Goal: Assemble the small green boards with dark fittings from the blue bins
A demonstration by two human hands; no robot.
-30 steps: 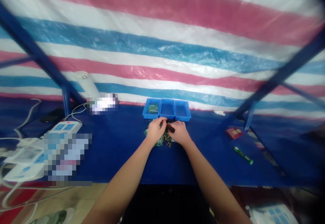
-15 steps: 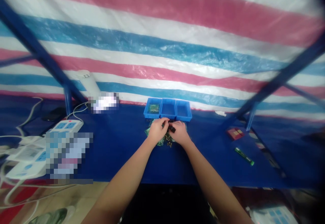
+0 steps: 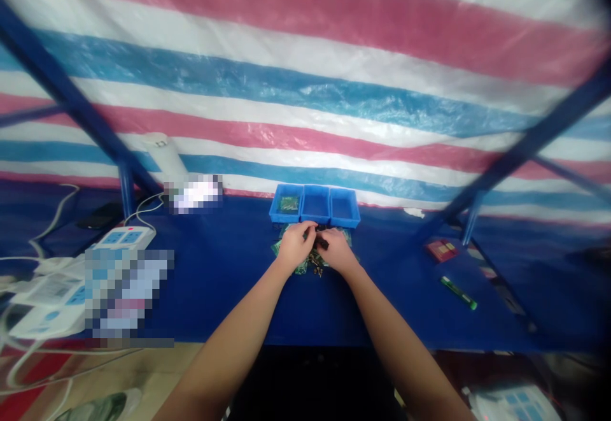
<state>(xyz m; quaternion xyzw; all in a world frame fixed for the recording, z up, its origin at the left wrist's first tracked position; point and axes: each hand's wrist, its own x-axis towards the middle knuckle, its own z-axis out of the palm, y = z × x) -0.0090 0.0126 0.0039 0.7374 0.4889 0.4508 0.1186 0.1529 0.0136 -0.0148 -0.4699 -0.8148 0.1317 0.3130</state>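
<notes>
My left hand (image 3: 294,242) and my right hand (image 3: 338,247) meet over a heap of small green circuit boards (image 3: 300,268) on the blue tabletop. The left fingers are closed in a pinch, and whatever lies in them is too small to make out. A small black part (image 3: 323,243) shows at the curled fingers of the right hand, which are closed around it. Below the hands lie several small brass-and-black parts (image 3: 317,264). Just beyond stand three joined blue trays (image 3: 316,220); green circuit boards (image 3: 289,203) lie in the left one.
White power strips (image 3: 126,237) with tangled cables fill the left side, near a dark phone (image 3: 100,215) and a white cylinder (image 3: 167,160). On the right are a red box (image 3: 442,250) and a green tube (image 3: 459,292). Blue frame posts and a striped sheet (image 3: 305,115) bound the table.
The right hand's fingers have shifted very slightly around the black part. Otherwise the hands, trays and heap stay where they were; the view has moved a touch.
</notes>
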